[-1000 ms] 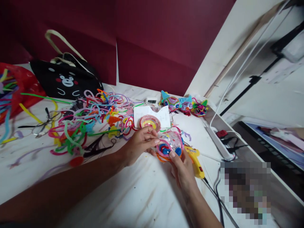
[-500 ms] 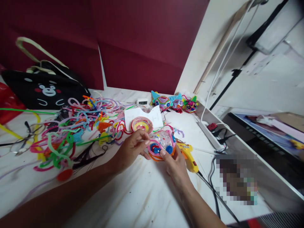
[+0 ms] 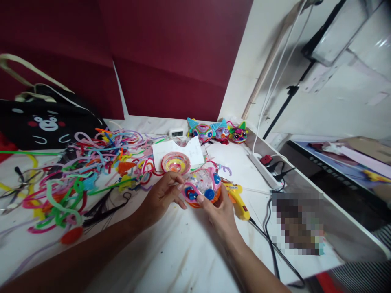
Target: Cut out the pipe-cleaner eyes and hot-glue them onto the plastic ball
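A see-through, rounded craft piece [image 3: 199, 179] is held above the table, edged with pink pipe cleaner and orange at its base, with blue round pieces on it. My right hand [image 3: 218, 207] grips its right and lower side, thumb on the front by a blue piece. At its left edge, my left hand [image 3: 166, 189] has thumb and forefinger closed on the pink pipe cleaner [image 3: 190, 185]; the exact pinch point is hard to see. Just behind lies a bowl-like piece with red and yellow rings [image 3: 176, 162], in front of a white paper card [image 3: 195, 151].
Tangled pipe cleaners [image 3: 73, 183] cover the left side, near glasses and a black bag [image 3: 45, 126]. A yellow glue gun [image 3: 241, 205] lies right of my hand, its cord running frontward. Finished colourful fish-like crafts [image 3: 201, 131] and a power strip [image 3: 269, 173] stand behind.
The whole view has shifted, so things sit further left in it. The craft piece has turned slightly in my right hand; both hands keep their hold.
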`<state>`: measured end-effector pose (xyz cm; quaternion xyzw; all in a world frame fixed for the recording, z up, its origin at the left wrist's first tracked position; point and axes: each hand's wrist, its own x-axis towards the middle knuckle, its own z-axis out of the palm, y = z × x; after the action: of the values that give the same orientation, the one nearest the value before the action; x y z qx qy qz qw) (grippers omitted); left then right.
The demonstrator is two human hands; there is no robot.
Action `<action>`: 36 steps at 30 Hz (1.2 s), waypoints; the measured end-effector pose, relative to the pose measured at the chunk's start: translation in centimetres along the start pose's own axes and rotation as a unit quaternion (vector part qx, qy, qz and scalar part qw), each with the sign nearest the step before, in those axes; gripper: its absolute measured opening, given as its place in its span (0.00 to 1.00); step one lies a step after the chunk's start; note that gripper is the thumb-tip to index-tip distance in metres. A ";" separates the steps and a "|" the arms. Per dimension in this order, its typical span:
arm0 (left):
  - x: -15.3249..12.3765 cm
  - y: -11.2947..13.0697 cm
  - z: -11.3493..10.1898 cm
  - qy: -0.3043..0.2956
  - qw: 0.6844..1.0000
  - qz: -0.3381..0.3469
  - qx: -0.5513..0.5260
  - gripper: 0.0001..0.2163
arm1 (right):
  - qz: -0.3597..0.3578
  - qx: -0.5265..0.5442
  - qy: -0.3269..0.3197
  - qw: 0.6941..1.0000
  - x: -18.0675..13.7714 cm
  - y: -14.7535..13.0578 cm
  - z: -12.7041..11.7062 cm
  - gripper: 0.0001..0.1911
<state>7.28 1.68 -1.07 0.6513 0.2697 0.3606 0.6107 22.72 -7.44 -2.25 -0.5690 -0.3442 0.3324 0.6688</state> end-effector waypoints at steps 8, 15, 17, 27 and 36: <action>-0.1 0.1 0.3 -0.009 1.000 0.016 -0.003 0.13 | 0.007 -0.019 -0.011 1.000 0.0 0.1 -0.2 0.32; -0.4 0.4 0.4 -0.013 1.000 0.022 -0.015 0.14 | 0.007 -0.014 -0.010 1.000 0.0 0.1 -0.1 0.33; -0.4 0.3 0.4 -0.020 0.999 0.032 -0.024 0.13 | 0.008 -0.017 -0.008 1.000 0.0 0.1 -0.1 0.33; -0.6 -0.6 0.4 -0.023 0.999 0.021 -0.011 0.18 | -0.001 0.008 -0.016 1.000 -0.1 -0.1 0.1 0.33; -0.5 -1.2 0.2 -0.042 0.996 0.060 0.042 0.15 | 0.006 0.006 -0.009 1.000 -0.2 0.0 0.1 0.37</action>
<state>7.28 1.27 -2.33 0.7063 0.2193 0.3568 0.5708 22.51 -7.55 -2.25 -0.5643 -0.3449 0.3433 0.6668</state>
